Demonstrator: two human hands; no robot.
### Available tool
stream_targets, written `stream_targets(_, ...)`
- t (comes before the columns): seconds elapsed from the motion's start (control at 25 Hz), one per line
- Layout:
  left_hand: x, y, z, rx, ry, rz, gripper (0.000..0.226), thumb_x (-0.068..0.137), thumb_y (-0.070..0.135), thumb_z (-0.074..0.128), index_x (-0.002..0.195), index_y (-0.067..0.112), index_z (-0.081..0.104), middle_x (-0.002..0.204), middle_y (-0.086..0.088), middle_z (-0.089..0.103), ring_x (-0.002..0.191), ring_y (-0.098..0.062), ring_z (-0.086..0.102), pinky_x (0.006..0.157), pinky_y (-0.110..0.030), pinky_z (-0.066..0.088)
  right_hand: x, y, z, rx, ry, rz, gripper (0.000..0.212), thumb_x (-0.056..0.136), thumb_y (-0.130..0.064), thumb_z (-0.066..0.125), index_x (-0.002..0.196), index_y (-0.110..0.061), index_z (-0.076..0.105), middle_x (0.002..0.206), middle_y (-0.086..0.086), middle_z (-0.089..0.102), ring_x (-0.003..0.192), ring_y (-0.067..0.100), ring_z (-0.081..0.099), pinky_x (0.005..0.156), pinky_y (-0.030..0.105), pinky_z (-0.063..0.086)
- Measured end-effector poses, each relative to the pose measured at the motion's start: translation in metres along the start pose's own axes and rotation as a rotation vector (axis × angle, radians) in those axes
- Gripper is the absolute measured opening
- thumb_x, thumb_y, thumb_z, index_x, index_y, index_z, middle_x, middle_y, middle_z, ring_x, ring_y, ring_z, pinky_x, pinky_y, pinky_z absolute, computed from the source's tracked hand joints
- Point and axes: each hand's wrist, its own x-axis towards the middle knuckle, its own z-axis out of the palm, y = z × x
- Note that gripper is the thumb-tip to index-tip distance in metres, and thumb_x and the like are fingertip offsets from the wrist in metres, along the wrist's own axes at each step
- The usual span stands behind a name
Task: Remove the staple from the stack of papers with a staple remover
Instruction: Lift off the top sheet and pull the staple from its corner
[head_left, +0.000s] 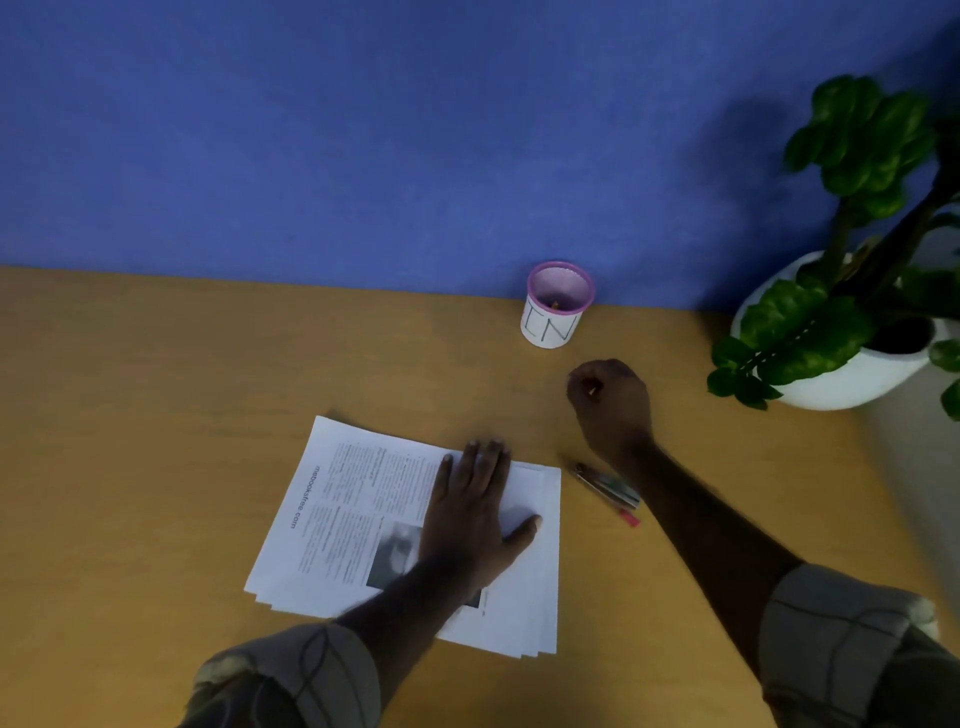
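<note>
A stack of printed white papers (353, 525) lies on the wooden desk, slightly fanned at its lower edge. My left hand (475, 512) rests flat on the stack with fingers spread. My right hand (610, 402) hovers above the desk between the papers and the cup, fingers pinched together on something tiny and pale, possibly the staple. The staple remover (605, 488), a slim metal tool with a pink tip, lies on the desk just right of the papers, under my right forearm. No staple is visible on the stack.
A small white cup with a pink rim (556, 306) stands against the blue wall, just beyond my right hand. A potted green plant in a white pot (841, 374) occupies the right side of the desk (156, 389).
</note>
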Motion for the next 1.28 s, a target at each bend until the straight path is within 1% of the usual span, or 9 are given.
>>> stream_targets(0.28, -0.003, 0.0, 0.003, -0.024, 0.002, -0.011, 0.087, 0.093, 0.074, 0.034, 0.157, 0.015, 0.032, 0.165, -0.003, 0.029, 0.152, -0.025, 0.028, 0.125, -0.046, 0.019, 0.07, -0.008, -0.007, 0.013, 0.082, 0.036, 0.015, 0.091, -0.01, 0.058, 0.081, -0.005, 0.068, 0.08, 0.011, 0.066, 0.076, 0.025, 0.06, 0.064, 0.024, 0.036)
stream_targets(0.36, -0.003, -0.001, 0.004, -0.032, 0.001, -0.016, 0.087, 0.093, 0.075, 0.034, 0.157, 0.017, 0.031, 0.166, -0.001, 0.026, 0.153, -0.024, 0.026, 0.126, -0.046, 0.017, 0.085, -0.011, -0.006, 0.045, 0.1, 0.067, 0.015, 0.092, -0.01, 0.057, 0.085, -0.002, 0.069, 0.085, 0.014, 0.068, 0.081, 0.026, 0.062, 0.066, 0.025, 0.039)
stream_targets(0.56, -0.001, 0.0, 0.002, -0.049, -0.007, -0.013, 0.088, 0.092, 0.077, 0.032, 0.157, 0.018, 0.032, 0.166, -0.001, 0.027, 0.152, -0.025, 0.028, 0.122, -0.051, 0.026, 0.111, -0.026, 0.001, 0.08, 0.118, 0.174, 0.018, 0.092, -0.011, 0.056, 0.092, -0.001, 0.07, 0.094, 0.016, 0.07, 0.088, 0.027, 0.064, 0.069, 0.029, 0.047)
stream_targets(0.68, -0.002, -0.001, 0.003, -0.04, 0.003, -0.008, 0.088, 0.092, 0.076, 0.035, 0.157, 0.017, 0.033, 0.166, -0.001, 0.028, 0.152, -0.025, 0.028, 0.124, -0.049, 0.022, 0.117, -0.03, 0.005, 0.017, 0.123, 0.178, 0.017, 0.092, -0.01, 0.056, 0.094, -0.003, 0.071, 0.097, 0.015, 0.07, 0.091, 0.028, 0.064, 0.07, 0.028, 0.046)
stream_targets(0.88, -0.002, -0.001, 0.003, -0.043, 0.001, -0.009, 0.088, 0.092, 0.076, 0.034, 0.156, 0.016, 0.035, 0.165, -0.002, 0.03, 0.151, -0.026, 0.03, 0.121, -0.051, 0.029, 0.114, -0.03, 0.009, 0.045, 0.111, 0.243, 0.02, 0.093, -0.01, 0.056, 0.104, -0.004, 0.071, 0.105, 0.016, 0.071, 0.097, 0.03, 0.065, 0.08, 0.037, 0.055)
stream_targets(1.0, -0.003, -0.001, 0.005, -0.03, 0.029, 0.001, 0.087, 0.092, 0.075, 0.034, 0.156, 0.015, 0.035, 0.165, -0.003, 0.03, 0.151, -0.026, 0.03, 0.121, -0.051, 0.029, 0.111, -0.029, 0.01, 0.062, 0.118, 0.255, 0.019, 0.092, -0.011, 0.057, 0.102, -0.004, 0.072, 0.103, 0.015, 0.071, 0.095, 0.029, 0.065, 0.076, 0.032, 0.052)
stream_targets(1.08, -0.003, -0.002, 0.003, -0.032, 0.019, 0.002, 0.087, 0.092, 0.075, 0.033, 0.156, 0.015, 0.035, 0.165, -0.003, 0.03, 0.151, -0.026, 0.03, 0.121, -0.052, 0.029, 0.107, -0.028, 0.007, 0.1, 0.128, 0.268, 0.018, 0.092, -0.01, 0.057, 0.101, -0.004, 0.072, 0.102, 0.014, 0.072, 0.095, 0.028, 0.066, 0.076, 0.032, 0.053)
stream_targets(1.2, -0.001, 0.0, -0.005, -0.041, -0.04, -0.017, 0.088, 0.092, 0.075, 0.032, 0.157, 0.018, 0.031, 0.166, -0.001, 0.027, 0.153, -0.025, 0.027, 0.123, -0.051, 0.025, 0.095, -0.023, 0.001, 0.104, 0.138, 0.247, 0.016, 0.091, -0.009, 0.059, 0.095, -0.004, 0.073, 0.095, 0.013, 0.073, 0.091, 0.027, 0.066, 0.073, 0.029, 0.05)
stream_targets(1.28, 0.006, -0.003, -0.018, -0.064, -0.126, -0.006, 0.087, 0.09, 0.076, 0.033, 0.159, 0.023, 0.025, 0.168, 0.002, 0.02, 0.155, -0.023, 0.019, 0.126, -0.046, 0.018, 0.079, -0.017, -0.004, 0.081, 0.136, 0.211, 0.015, 0.09, -0.007, 0.059, 0.086, -0.004, 0.073, 0.082, 0.01, 0.07, 0.082, 0.026, 0.066, 0.066, 0.025, 0.045)
